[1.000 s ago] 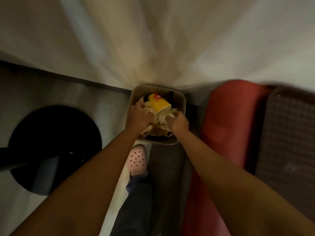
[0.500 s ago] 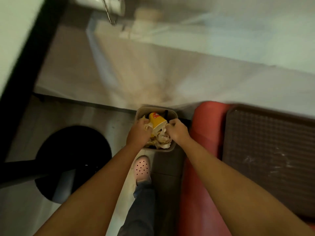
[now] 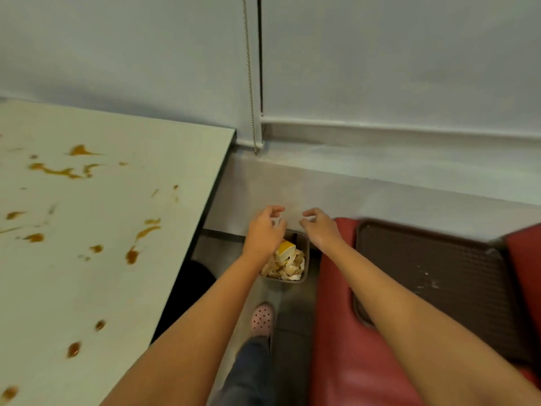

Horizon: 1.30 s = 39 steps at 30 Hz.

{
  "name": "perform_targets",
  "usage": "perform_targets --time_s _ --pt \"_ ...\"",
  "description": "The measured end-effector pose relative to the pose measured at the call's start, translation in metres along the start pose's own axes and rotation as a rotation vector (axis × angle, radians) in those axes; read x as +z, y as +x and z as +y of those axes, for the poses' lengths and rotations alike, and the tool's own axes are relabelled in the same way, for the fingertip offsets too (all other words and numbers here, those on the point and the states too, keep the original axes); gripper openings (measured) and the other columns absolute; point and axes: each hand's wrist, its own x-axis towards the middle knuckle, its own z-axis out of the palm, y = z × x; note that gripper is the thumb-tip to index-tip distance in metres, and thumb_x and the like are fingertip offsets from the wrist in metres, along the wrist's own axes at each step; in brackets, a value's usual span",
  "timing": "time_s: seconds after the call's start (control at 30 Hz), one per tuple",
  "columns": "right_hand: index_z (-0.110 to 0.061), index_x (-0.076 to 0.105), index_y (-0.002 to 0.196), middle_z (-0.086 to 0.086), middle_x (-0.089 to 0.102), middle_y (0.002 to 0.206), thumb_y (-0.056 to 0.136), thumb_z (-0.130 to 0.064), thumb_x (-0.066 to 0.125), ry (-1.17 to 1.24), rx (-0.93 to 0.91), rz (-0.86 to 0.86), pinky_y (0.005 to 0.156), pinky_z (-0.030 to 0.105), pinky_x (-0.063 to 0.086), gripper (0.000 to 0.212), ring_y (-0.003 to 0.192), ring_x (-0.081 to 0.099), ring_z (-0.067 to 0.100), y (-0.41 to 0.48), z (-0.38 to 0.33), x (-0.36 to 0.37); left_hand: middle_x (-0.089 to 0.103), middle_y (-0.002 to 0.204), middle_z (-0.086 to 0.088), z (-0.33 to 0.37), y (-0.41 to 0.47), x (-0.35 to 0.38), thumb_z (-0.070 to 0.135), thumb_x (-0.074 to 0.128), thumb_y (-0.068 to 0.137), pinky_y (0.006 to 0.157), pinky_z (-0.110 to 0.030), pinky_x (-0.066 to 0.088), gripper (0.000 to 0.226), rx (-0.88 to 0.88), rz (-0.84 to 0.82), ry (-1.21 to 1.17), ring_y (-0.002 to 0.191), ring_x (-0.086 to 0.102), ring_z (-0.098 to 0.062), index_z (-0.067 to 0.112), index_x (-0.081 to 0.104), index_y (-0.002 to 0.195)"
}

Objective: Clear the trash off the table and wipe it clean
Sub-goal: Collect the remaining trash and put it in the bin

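Observation:
A small brown trash bin [image 3: 306, 253] stands on the floor by the wall, filled with crumpled wrappers [image 3: 288, 266] and a yellow paper cup [image 3: 285, 249]. My left hand [image 3: 265, 231] hovers above the bin's left side, fingers loosely curled, holding nothing. My right hand [image 3: 319, 227] hangs above the bin's right edge, also empty with fingers loosely curled. The pale table [image 3: 87, 230] at the left carries several orange-brown sauce smears [image 3: 63, 169].
A red bench seat [image 3: 336, 347] runs along the right with an empty brown tray [image 3: 439, 276] lying on it. A blind cord [image 3: 250, 83] hangs by the wall. My pink clog [image 3: 262, 317] stands on the floor below the bin.
Both hands have let go of the trash and lifted out of the bin. The view has swung upward, bringing the stained table into sight.

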Motion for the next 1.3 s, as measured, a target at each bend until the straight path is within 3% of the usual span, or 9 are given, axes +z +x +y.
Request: perform_targets --time_s 0.23,0.43,0.57,0.73,0.87,1.03,1.17,1.3 --pt "-0.008 0.053 0.119 0.012 0.059 0.104 0.093 -0.018 0.050 0.047 -0.184 -0.019 0.076 0.025 0.037 0.028 0.094 0.056 0.023 -0.070 -0.071 -0.019 0.058 0.122 -0.002 0.065 -0.066 -0.088 0.012 0.049 0.092 0.080 -0.016 0.037 0.031 0.120 0.178 -0.041 0.094 0.051 -0.006 0.015 0.055 0.122" --pt "-0.012 0.054 0.115 0.005 0.056 0.096 0.093 -0.017 0.050 0.102 -0.278 -0.097 0.064 0.022 0.044 0.024 0.087 0.056 0.020 -0.110 -0.132 -0.004 0.058 0.119 0.000 0.061 -0.117 -0.159 0.014 0.048 0.093 0.077 -0.015 0.037 0.029 0.095 0.293 -0.021 0.091 0.051 -0.006 0.017 0.056 0.121" --pt "-0.013 0.056 0.112 -0.001 0.055 0.084 0.093 -0.016 0.050 0.110 -0.361 -0.198 0.079 0.032 0.046 0.020 0.085 0.056 0.019 -0.134 -0.170 0.023 0.058 0.119 0.001 0.040 -0.148 -0.197 0.014 0.048 0.093 0.077 -0.018 0.041 0.028 0.021 0.380 -0.041 0.093 0.053 -0.008 0.019 0.057 0.119" --pt "-0.019 0.056 0.103 -0.002 0.055 0.080 0.092 -0.019 0.053 0.088 -0.448 -0.308 0.079 0.033 0.047 0.011 0.085 0.058 0.020 -0.167 -0.207 0.077 0.058 0.120 -0.001 0.006 -0.187 -0.243 0.012 0.048 0.093 0.076 -0.016 0.040 0.028 -0.059 0.477 -0.054 0.096 0.054 -0.010 0.016 0.058 0.119" --pt "-0.021 0.055 0.103 -0.003 0.056 0.083 0.093 -0.019 0.051 0.067 -0.458 -0.384 0.069 0.026 0.047 0.011 0.083 0.058 0.019 -0.197 -0.217 0.119 0.059 0.117 0.000 -0.024 -0.222 -0.262 0.013 0.049 0.092 0.070 -0.011 0.039 0.027 -0.099 0.529 -0.048 0.092 0.055 -0.009 0.017 0.059 0.117" --pt "-0.018 0.056 0.104 0.002 0.058 0.092 0.094 -0.016 0.051 0.105 -0.407 -0.425 0.077 0.033 0.049 0.012 0.077 0.059 0.014 -0.252 -0.204 0.168 0.057 0.116 0.001 -0.058 -0.281 -0.268 0.013 0.049 0.092 0.074 -0.025 0.048 0.027 -0.124 0.545 -0.079 0.090 0.053 -0.009 0.018 0.059 0.116" --pt "-0.016 0.057 0.108 0.003 0.059 0.096 0.093 -0.016 0.050 0.107 -0.363 -0.471 0.076 0.030 0.049 0.016 0.076 0.059 0.013 -0.297 -0.186 0.197 0.057 0.115 0.005 -0.085 -0.337 -0.275 0.013 0.049 0.092 0.077 -0.014 0.041 0.026 -0.153 0.558 -0.104 0.091 0.053 -0.008 0.020 0.059 0.115" --pt "-0.015 0.057 0.108 0.004 0.059 0.093 0.093 -0.015 0.050 0.083 -0.364 -0.494 0.075 0.029 0.050 0.016 0.075 0.058 0.012 -0.346 -0.172 0.220 0.057 0.117 0.002 -0.113 -0.403 -0.285 0.014 0.050 0.092 0.078 -0.018 0.043 0.025 -0.177 0.563 -0.110 0.089 0.054 -0.009 0.020 0.059 0.115"
